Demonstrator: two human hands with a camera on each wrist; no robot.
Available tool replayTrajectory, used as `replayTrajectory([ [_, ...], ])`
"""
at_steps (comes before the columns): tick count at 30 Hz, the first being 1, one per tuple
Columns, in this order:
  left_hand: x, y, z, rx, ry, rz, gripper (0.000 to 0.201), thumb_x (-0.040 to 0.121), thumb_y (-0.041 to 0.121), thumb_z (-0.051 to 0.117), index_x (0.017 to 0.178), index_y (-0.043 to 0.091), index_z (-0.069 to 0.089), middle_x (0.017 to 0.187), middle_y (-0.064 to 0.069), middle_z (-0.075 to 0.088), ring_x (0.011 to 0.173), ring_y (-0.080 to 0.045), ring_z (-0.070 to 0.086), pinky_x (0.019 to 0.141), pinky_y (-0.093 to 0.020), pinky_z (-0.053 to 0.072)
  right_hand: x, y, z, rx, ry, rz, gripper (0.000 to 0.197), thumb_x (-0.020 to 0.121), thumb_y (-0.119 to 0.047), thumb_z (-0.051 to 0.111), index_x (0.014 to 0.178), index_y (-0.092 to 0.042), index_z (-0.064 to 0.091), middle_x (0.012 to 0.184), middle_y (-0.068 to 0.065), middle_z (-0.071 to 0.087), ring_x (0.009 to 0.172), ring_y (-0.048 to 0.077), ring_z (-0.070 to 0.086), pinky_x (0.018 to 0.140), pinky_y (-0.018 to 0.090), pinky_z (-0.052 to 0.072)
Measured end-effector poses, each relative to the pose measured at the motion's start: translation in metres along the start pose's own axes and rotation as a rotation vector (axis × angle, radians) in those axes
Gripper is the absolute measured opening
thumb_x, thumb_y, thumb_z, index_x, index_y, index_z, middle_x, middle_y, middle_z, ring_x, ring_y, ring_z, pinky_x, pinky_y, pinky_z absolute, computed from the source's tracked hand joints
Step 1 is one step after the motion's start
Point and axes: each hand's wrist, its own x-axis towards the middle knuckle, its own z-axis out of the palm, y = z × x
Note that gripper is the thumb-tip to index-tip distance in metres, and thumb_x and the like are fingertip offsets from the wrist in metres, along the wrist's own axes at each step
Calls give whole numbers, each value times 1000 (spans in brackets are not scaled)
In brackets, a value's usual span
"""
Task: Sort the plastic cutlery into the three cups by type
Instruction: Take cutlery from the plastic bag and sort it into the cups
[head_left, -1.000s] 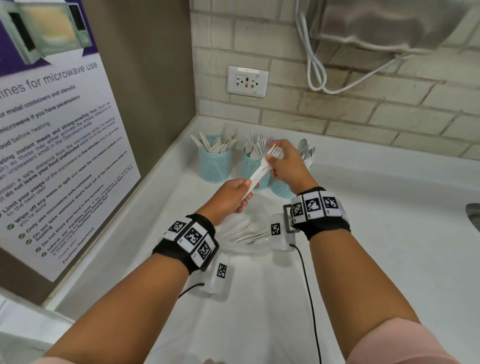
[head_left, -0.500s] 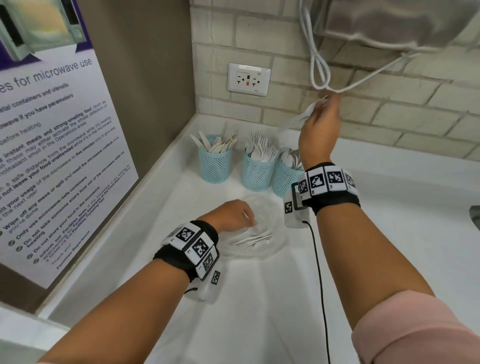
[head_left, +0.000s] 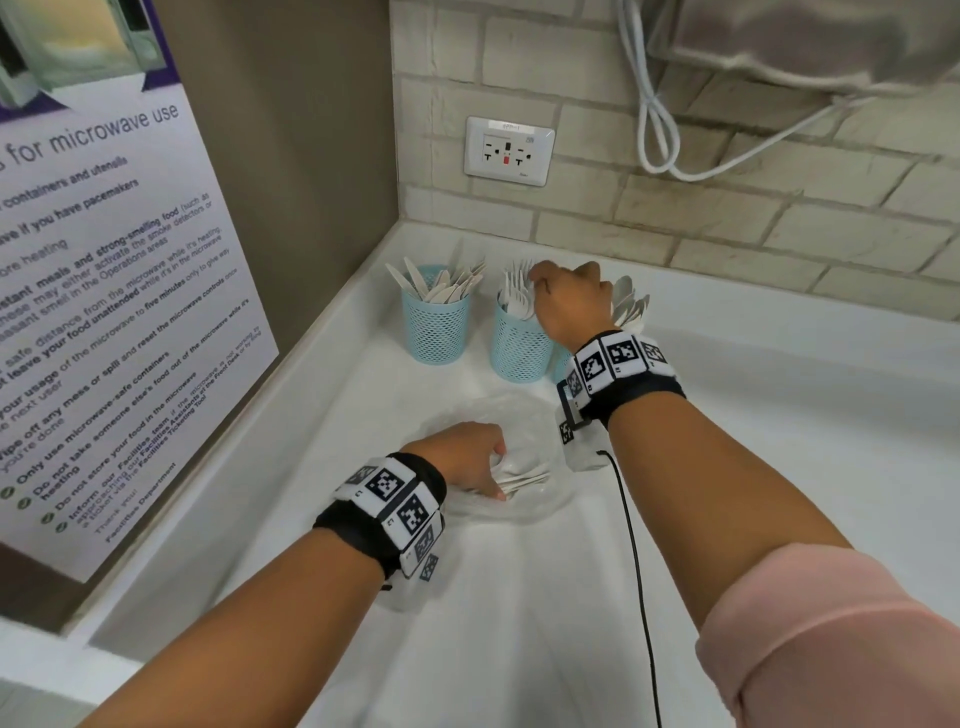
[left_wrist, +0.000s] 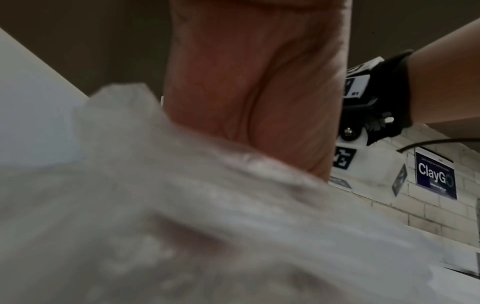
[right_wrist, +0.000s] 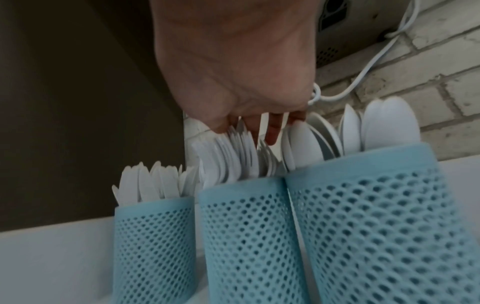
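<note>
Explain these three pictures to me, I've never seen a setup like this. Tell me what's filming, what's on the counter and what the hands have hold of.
No machine here: a person wears three cameras, one on the head and one under each wrist band.

The head view looks down at a white counter. Three blue mesh cups stand in a row: the knife cup, the fork cup and the spoon cup, mostly hidden behind the right wrist.

The right wrist view looks along the right hand, whose fingertips reach down among the forks; whether they hold one is unclear.

The left wrist view is blurred by a clear plastic bag. The left hand reaches into it, onto the loose cutlery; its grip cannot be seen.
</note>
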Motion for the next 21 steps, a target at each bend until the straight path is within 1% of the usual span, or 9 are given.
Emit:
replayTrajectory([
  [4,1,-1,1,-10,12,4,61,81,32,72,132,14,45,131,-6,52,117,-21,50,89,-23,37,2,-2,2,-25,-121,27,35,97,-24,28,114,-16,57,121,7,58,122,32,33,98,42,27],
  [5,1,-1,1,-21,15,0,60,81,33,71,132,14,45,130,-5,52,117,-21,50,89,-24,38,1,-3,-1,-33,-88,10,34,96,-24,32,116,-17,59,126,5,56,124,32,32,99,43,27],
  [7,1,0,1,-33,11,-8,61,81,38,70,131,14,46,129,-4,53,116,-20,51,89,-25,39,-3,-8,-10,-14,93,-34,32,91,-17,42,116,-18,62,127,4,56,123,32,37,97,40,31],
  [9,0,1,2,-29,-2,-9,64,80,42,70,132,14,44,128,-2,53,114,-20,51,87,-25,39,-10,-14,-23,166,213,-69,30,85,-6,44,102,-11,68,111,10,66,104,29,53,86,36,43],
  [10,-1,3,2,-14,-8,-7,66,79,42,70,132,13,44,128,-3,53,114,-20,52,87,-25,40,-14,-16,-31,295,158,-73,28,83,-1,43,92,-7,69,101,12,69,91,27,58,81,36,49],
  [12,-1,5,3,37,-6,-3,63,79,39,71,129,11,46,127,-5,54,113,-22,53,89,-29,43,-26,-23,-46,356,-159,-46,23,83,0,48,85,-3,70,94,12,70,83,24,63,81,34,53],
  [15,0,9,6,69,1,-4,51,78,34,71,117,6,52,121,-9,59,105,-23,56,86,-30,45,-41,-24,-48,30,-693,8,21,85,-12,59,102,-6,70,103,7,69,95,21,65,87,33,54],
  [19,0,10,9,47,9,-10,52,80,37,70,120,8,52,117,-5,60,105,-23,57,87,-29,46,-55,-16,-24,-265,-951,22,30,83,-31,62,111,-24,69,119,-2,64,106,19,60,97,38,48],
  [21,1,10,9,51,12,-2,43,83,36,67,112,7,53,103,-4,58,97,-23,55,75,-25,43,-64,-13,-18,-322,-981,13,38,87,-25,59,124,-26,61,134,-2,55,118,21,53,103,37,42],
])
